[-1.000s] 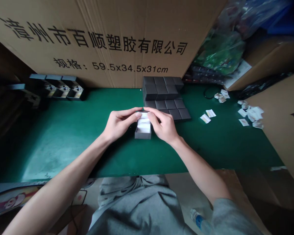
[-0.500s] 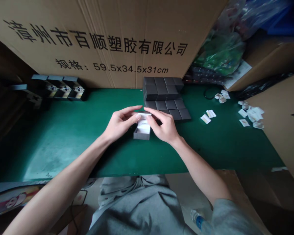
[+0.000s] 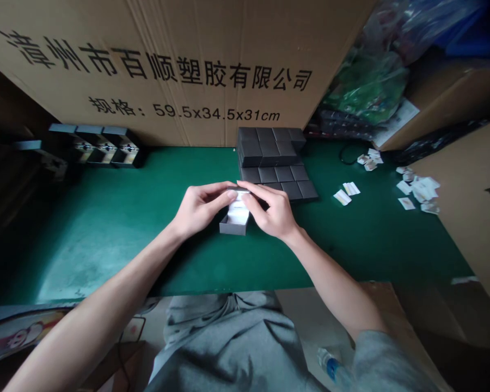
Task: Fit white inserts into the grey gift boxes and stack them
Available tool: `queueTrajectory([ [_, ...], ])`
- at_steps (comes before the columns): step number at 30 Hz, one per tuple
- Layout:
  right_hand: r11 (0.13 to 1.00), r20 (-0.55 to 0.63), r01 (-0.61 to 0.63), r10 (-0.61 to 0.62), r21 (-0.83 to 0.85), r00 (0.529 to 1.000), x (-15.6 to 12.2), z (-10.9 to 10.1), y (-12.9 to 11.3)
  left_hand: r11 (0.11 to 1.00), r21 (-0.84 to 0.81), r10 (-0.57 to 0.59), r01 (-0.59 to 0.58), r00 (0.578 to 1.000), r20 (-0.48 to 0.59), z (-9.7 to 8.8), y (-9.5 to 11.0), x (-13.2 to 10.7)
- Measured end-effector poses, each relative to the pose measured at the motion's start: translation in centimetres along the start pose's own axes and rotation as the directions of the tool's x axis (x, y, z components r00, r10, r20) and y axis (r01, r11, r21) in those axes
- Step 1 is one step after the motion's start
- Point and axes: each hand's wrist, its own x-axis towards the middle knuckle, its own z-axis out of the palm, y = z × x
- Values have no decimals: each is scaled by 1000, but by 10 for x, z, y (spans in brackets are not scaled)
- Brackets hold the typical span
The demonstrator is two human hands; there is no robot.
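A small dark grey gift box (image 3: 232, 227) with a white lining lies on the green table in front of me, its hinged lid raised at the back. My left hand (image 3: 202, 208) grips the lid from the left, thumb on the inside and fingers behind. My right hand (image 3: 271, 209) holds the lid's right side in the same way. Just behind my hands stand rows of closed dark boxes (image 3: 269, 147), some stacked.
Opened boxes (image 3: 122, 148) with inserts stand at the back left. White paper pieces (image 3: 424, 190) and two small cards (image 3: 343, 197) lie on the right of the green table (image 3: 147, 218). A large carton (image 3: 212, 32) walls off the back; plastic bags (image 3: 375, 92) sit back right.
Both hands keep hold of the lid. The box has shifted slightly to the left and toward me, and my fingertips sit a little lower at the lid's top edge.
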Motion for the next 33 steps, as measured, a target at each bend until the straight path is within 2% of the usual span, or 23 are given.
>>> queueTrajectory([
  [8, 1000, -38, 23, -24, -8, 999, 0, 4, 2, 997, -74, -17, 16, 1000, -25, -1, -6, 2],
  [16, 999, -115, 9, -14, -41, 993, 0, 4, 1, 982, -188, -24, 33, 998, 53, 2, -3, 4],
  [20, 999, -113, 31, -34, -30, 993, 1, 4, 2, 987, -158, -2, 7, 1000, 31, 2, -3, 4],
  [33, 999, -73, -33, 32, -6, 997, 1, 3, 3, 1000, -27, 12, -12, 1000, 8, 3, -4, -1],
])
